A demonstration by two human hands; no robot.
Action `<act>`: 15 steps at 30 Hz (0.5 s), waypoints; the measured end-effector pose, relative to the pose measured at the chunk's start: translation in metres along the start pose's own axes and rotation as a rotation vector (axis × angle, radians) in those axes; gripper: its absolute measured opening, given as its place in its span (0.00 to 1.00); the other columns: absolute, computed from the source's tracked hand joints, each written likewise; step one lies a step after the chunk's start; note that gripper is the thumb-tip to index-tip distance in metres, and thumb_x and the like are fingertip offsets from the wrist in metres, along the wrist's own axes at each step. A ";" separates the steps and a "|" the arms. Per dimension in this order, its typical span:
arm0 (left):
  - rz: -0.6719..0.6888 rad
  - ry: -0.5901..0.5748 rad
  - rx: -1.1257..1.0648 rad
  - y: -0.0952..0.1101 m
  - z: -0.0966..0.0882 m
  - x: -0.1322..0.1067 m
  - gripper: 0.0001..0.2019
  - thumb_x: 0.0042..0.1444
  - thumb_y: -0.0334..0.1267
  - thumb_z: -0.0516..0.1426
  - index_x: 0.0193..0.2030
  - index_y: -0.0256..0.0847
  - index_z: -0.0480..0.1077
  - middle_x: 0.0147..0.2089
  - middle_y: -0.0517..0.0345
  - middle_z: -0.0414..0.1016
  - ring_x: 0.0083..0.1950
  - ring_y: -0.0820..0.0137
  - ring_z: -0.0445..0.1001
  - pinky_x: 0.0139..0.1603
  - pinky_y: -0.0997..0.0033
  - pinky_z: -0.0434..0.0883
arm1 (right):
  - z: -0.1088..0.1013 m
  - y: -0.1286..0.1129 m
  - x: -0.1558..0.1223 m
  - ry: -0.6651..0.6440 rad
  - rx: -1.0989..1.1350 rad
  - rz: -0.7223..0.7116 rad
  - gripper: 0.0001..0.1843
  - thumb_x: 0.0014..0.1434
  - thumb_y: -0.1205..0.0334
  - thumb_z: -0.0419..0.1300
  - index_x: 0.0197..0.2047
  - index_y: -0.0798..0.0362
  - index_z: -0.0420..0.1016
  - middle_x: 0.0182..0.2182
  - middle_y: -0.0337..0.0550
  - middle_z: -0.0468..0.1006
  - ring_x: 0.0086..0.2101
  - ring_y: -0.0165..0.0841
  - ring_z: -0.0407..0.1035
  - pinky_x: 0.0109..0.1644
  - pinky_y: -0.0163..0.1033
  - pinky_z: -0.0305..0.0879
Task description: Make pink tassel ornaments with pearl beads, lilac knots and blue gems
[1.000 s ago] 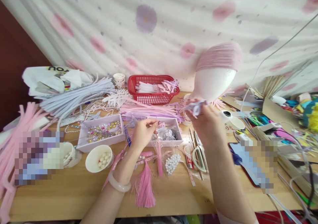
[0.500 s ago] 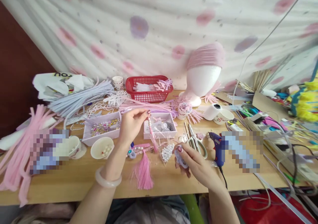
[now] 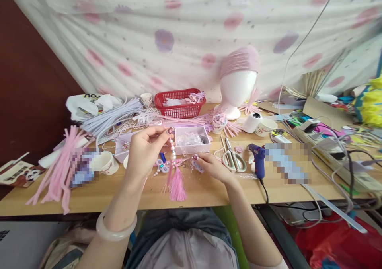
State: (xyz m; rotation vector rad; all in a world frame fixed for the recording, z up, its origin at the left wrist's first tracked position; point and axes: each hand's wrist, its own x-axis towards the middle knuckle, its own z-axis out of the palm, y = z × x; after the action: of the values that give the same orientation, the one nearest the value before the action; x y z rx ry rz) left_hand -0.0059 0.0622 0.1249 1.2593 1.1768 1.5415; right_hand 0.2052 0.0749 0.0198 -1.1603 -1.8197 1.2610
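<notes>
My left hand [image 3: 145, 151] is raised over the wooden table [image 3: 89, 199], thumb and fingertips pinched on the top of a beaded strand with a pink tassel [image 3: 175, 181] that hangs down to the tabletop. My right hand [image 3: 212, 168] rests low on the table just right of the tassel, fingers closed on a small pale purple ornament [image 3: 197, 165]. Directly behind both hands stands a small white box of beads [image 3: 192, 140]. A pale bangle [image 3: 116, 230] circles my left wrist.
Scissors [image 3: 234, 159] and a blue glue gun [image 3: 258, 161] lie right of my right hand. A foam head with a pink band [image 3: 238, 84], a red basket [image 3: 178, 104], paper cups [image 3: 262, 126], pink pipe cleaners [image 3: 58, 169] and cables [image 3: 337, 157] crowd the table.
My right hand came down from the foam head to the table, holding the small ornament. My left hand lifted the beaded tassel strand. The view pulled back and down.
</notes>
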 end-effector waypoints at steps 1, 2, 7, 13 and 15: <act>-0.022 -0.013 -0.023 -0.004 0.002 -0.001 0.16 0.43 0.46 0.71 0.31 0.36 0.78 0.28 0.59 0.78 0.26 0.72 0.76 0.26 0.76 0.76 | 0.001 0.001 -0.001 0.013 0.002 -0.006 0.21 0.65 0.45 0.53 0.28 0.52 0.66 0.24 0.34 0.65 0.28 0.31 0.59 0.34 0.36 0.58; -0.052 -0.027 -0.046 -0.008 0.004 -0.001 0.17 0.42 0.47 0.72 0.31 0.36 0.77 0.27 0.59 0.78 0.26 0.73 0.76 0.26 0.76 0.76 | 0.002 0.001 -0.004 0.027 0.006 -0.008 0.21 0.65 0.45 0.52 0.28 0.52 0.66 0.25 0.35 0.65 0.28 0.31 0.60 0.34 0.37 0.58; -0.261 -0.133 -0.170 -0.029 0.021 -0.009 0.21 0.38 0.50 0.73 0.30 0.37 0.74 0.26 0.61 0.76 0.24 0.73 0.75 0.23 0.75 0.75 | -0.006 -0.003 -0.032 0.122 0.030 0.025 0.20 0.68 0.46 0.50 0.31 0.52 0.68 0.28 0.39 0.69 0.30 0.32 0.64 0.35 0.37 0.61; -0.343 -0.283 -0.238 -0.038 0.036 -0.016 0.20 0.44 0.50 0.71 0.30 0.38 0.70 0.28 0.63 0.74 0.25 0.75 0.75 0.24 0.78 0.76 | -0.021 -0.003 -0.061 0.223 0.005 0.141 0.21 0.67 0.43 0.50 0.38 0.52 0.73 0.26 0.38 0.67 0.27 0.33 0.62 0.27 0.35 0.59; -0.361 -0.291 -0.224 -0.046 0.037 -0.015 0.20 0.46 0.50 0.70 0.31 0.38 0.69 0.28 0.63 0.74 0.25 0.75 0.75 0.23 0.78 0.76 | -0.024 -0.002 -0.063 0.239 -0.031 0.172 0.21 0.68 0.45 0.50 0.40 0.52 0.74 0.27 0.39 0.69 0.28 0.33 0.64 0.29 0.35 0.60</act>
State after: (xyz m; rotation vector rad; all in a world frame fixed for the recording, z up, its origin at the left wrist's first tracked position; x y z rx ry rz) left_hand 0.0344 0.0654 0.0796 1.0163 0.9518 1.1447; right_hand 0.2512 0.0261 0.0294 -1.4446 -1.5966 1.1357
